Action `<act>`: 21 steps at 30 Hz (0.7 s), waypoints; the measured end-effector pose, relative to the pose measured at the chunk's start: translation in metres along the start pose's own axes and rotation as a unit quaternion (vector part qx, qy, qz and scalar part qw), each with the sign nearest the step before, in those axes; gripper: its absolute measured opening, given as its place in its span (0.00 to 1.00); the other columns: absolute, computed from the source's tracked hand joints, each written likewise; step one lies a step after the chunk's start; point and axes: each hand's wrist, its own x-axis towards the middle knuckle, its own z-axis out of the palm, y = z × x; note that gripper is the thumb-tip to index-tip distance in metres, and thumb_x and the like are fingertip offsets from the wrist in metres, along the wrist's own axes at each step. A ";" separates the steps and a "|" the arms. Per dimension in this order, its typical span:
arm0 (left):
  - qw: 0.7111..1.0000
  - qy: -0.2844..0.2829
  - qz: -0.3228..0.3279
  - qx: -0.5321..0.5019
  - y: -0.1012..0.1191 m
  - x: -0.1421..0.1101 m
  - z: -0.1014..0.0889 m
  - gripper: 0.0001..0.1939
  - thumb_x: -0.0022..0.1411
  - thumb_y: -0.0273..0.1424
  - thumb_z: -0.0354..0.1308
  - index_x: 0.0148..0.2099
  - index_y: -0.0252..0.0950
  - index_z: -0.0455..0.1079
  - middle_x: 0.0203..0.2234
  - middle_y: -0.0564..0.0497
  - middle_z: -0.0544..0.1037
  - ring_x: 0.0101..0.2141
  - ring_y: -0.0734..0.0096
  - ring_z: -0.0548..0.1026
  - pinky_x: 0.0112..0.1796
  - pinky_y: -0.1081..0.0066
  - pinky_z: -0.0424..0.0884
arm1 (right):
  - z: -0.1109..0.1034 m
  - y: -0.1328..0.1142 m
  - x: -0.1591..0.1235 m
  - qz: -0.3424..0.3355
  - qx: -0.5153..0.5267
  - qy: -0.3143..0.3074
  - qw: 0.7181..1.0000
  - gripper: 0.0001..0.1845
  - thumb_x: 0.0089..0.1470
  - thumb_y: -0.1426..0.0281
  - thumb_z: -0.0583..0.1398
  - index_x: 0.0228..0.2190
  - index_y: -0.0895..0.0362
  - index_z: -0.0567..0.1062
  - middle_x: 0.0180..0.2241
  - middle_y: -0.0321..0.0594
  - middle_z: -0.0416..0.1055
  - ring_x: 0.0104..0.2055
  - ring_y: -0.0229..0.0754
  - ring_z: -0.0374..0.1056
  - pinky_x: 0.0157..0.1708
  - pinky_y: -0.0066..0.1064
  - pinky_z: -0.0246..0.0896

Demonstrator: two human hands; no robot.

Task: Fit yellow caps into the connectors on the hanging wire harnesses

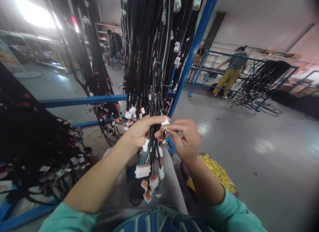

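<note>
My left hand (143, 130) is closed around a white connector (164, 123) with a thin green wire at its back. Thumb and fingers of my right hand (185, 137) pinch a small yellow piece (166, 127) against the connector's front face; how far in it sits I cannot tell. Below my hands, the ends of a black wire harness (159, 75) hang over my lap. They carry a wide white connector (143, 171), other white connectors and some orange-and-white ones (147, 196). To the right of my lap stands a round container full of yellow pieces (216, 172).
A blue metal rack (190, 56) holds the hanging harnesses. More black harness bundles (32, 132) hang at left, their connectors near the floor. Farther right, a person (231, 70) stands by a blue cart (251, 59) draped with black cables (264, 79).
</note>
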 end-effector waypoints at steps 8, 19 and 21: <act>1.000 -0.002 -0.010 0.004 -0.004 0.003 -0.005 0.16 0.57 0.31 0.55 0.19 0.29 0.66 0.06 0.53 0.63 0.10 0.80 0.62 0.16 0.80 0.63 | 0.002 0.000 -0.001 0.021 -0.038 0.003 0.999 0.02 0.55 0.73 0.59 0.31 0.54 0.71 0.27 0.34 0.70 0.32 0.36 0.67 0.29 0.30 0.59; 0.999 0.021 -0.006 -0.037 -0.002 0.004 -0.001 0.13 0.56 0.26 0.55 0.20 0.29 0.64 0.12 0.55 0.65 0.10 0.82 0.62 0.15 0.79 0.63 | 0.005 0.001 -0.003 0.083 0.017 0.011 0.996 0.03 0.54 0.74 0.59 0.29 0.54 0.71 0.27 0.33 0.67 0.31 0.35 0.66 0.30 0.29 0.61; 0.999 0.013 -0.006 -0.033 -0.002 0.004 -0.001 0.14 0.56 0.26 0.55 0.19 0.29 0.64 0.11 0.55 0.64 0.10 0.82 0.62 0.15 0.80 0.63 | 0.005 0.001 -0.003 0.093 0.027 0.011 0.995 0.04 0.53 0.75 0.59 0.29 0.54 0.71 0.27 0.33 0.67 0.31 0.34 0.66 0.31 0.29 0.61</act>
